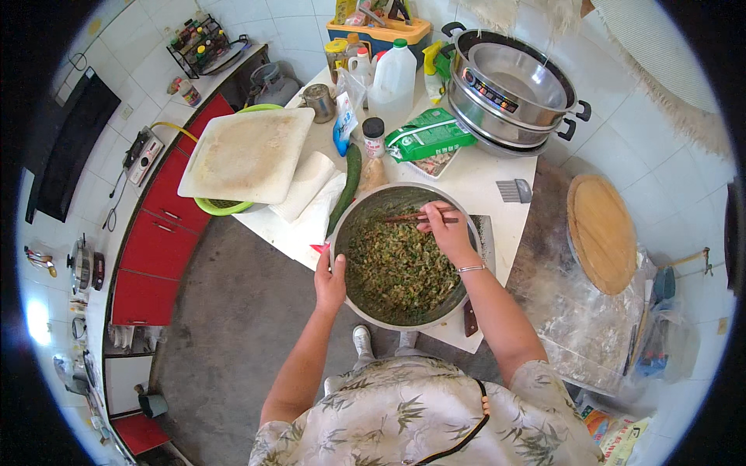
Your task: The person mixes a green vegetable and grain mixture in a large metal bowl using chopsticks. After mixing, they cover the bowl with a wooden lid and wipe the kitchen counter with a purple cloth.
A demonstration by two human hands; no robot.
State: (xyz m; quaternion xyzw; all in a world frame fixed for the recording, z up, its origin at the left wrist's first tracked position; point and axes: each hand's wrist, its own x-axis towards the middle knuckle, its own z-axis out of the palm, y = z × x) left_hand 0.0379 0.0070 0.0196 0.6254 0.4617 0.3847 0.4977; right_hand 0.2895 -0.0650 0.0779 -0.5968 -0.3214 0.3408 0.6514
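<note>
A large metal bowl [446, 314] of chopped green and brown filling [400, 268] rests at the near edge of the white table. My left hand [331, 281] grips its left rim, thumb on the inside wall and fingers round the outside. Over the right side of the filling, my right hand [444, 233] is closed round dark chopsticks [404, 218], whose tips point left into the mix. A knife handle [470, 319] sticks out by the bowl's lower right. Left of the bowl lies a long cucumber [347, 190].
A white cutting board [247, 154] lies over a green basket [219, 207] at left. Behind stand a spice jar [374, 137], a green package [431, 134], a large jug [393, 81] and a steamer pot [505, 93]. A metal scraper [514, 191] lies right; a round wooden board [600, 233] stands beyond.
</note>
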